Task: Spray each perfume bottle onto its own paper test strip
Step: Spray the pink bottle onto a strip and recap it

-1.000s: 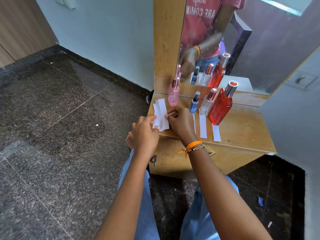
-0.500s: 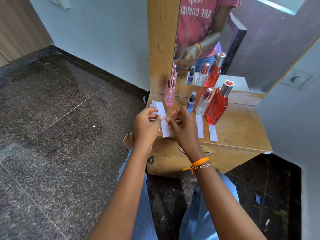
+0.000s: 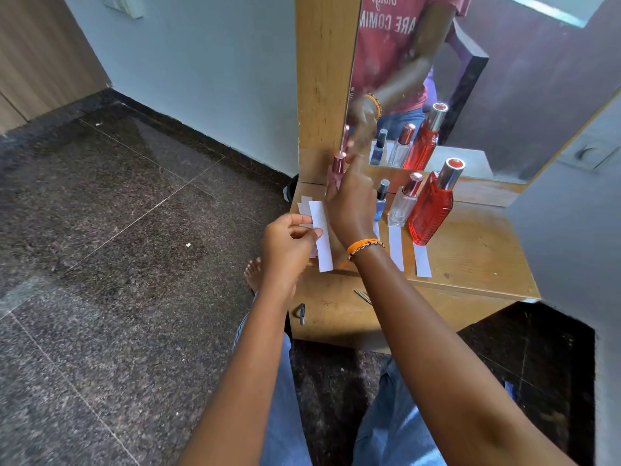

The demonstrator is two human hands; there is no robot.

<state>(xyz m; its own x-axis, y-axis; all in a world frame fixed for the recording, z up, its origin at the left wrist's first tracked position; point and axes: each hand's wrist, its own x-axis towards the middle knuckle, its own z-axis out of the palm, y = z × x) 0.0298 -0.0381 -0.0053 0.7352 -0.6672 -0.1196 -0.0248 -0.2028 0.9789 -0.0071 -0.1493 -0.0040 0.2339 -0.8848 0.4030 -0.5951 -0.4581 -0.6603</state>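
Observation:
My left hand pinches a white paper test strip and holds it upright over the wooden table's left front corner. My right hand, blurred, is up against the small pink perfume bottle at the back left; whether the fingers grip it is unclear. To the right stand a small blue bottle, a clear bottle and a tall red bottle. A strip lies in front of each: one under the blue bottle, the clear bottle's strip and the red bottle's strip.
Spare paper strips lie at the table's left edge. A mirror in a wooden frame stands behind the bottles and reflects them. A grey wall panel closes the right side. My bare foot rests on the dark stone floor.
My left hand lifted one strip off the pile and keeps it alone. My right hand let go of the strip and moved up and back to the pink bottle.

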